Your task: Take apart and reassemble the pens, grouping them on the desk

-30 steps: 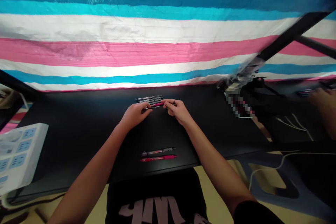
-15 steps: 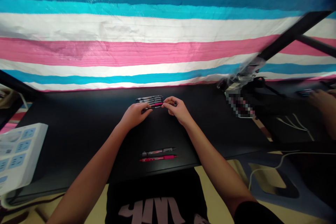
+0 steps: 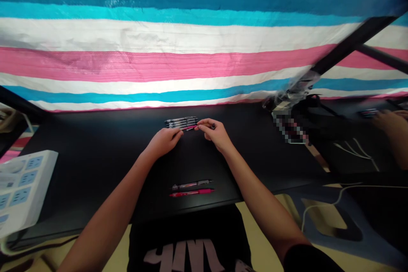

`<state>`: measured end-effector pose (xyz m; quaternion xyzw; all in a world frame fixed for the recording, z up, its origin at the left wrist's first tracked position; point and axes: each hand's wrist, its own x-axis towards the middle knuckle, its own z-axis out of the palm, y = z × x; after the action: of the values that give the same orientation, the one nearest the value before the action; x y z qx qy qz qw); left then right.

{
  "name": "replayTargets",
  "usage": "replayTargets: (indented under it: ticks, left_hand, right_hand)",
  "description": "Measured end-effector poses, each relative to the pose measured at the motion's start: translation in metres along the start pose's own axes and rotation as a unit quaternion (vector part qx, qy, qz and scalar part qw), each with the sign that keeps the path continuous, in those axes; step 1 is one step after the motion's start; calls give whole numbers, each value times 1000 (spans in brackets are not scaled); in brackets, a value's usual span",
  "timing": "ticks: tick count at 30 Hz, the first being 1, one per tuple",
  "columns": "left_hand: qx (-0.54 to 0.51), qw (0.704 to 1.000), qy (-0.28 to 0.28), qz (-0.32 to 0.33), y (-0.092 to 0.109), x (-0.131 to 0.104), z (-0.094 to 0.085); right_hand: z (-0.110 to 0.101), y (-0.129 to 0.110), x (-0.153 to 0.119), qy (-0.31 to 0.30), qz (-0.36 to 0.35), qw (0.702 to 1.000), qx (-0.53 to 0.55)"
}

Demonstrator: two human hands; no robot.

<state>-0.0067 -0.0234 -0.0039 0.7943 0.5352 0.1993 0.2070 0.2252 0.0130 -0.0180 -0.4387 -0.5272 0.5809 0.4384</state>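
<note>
Several dark and clear pens [image 3: 181,120] lie side by side in a row on the black table. At the near side of this row a pink pen [image 3: 190,127] stretches between my two hands, slightly tilted, with a dark pen tip close beside it. My left hand [image 3: 165,141] has its thumb and fingers closed at the left end of the pink pen, which they partly hide. My right hand [image 3: 214,131] pinches the right end between thumb and forefinger. Nearer my body lie a clear-and-black pen [image 3: 191,185] and a red pen [image 3: 192,192], roughly parallel.
On the left is a white power strip [image 3: 32,187] with blue sockets. A striped sheet [image 3: 178,66] hangs behind the black table [image 3: 102,144]. To the right are a plastic-wrapped item [image 3: 299,89], white cables [image 3: 353,151] and another person's blurred hand [image 3: 389,121].
My left hand has drawn back slightly to the left, and the pink pen now slants a little more. My right hand stays almost in place. The two near pens have not moved.
</note>
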Motion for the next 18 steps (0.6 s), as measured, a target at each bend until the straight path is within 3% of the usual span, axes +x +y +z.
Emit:
replayTargets:
  ticks: [7, 18]
  left_hand:
    - [-22, 1000, 2, 3, 0, -1, -1]
    - [-23, 1000, 9, 19, -1, -1, 0]
  right_hand:
    - [2, -1, 0, 18, -7, 1000, -10]
    - [1, -1, -3, -39, -7, 999, 13]
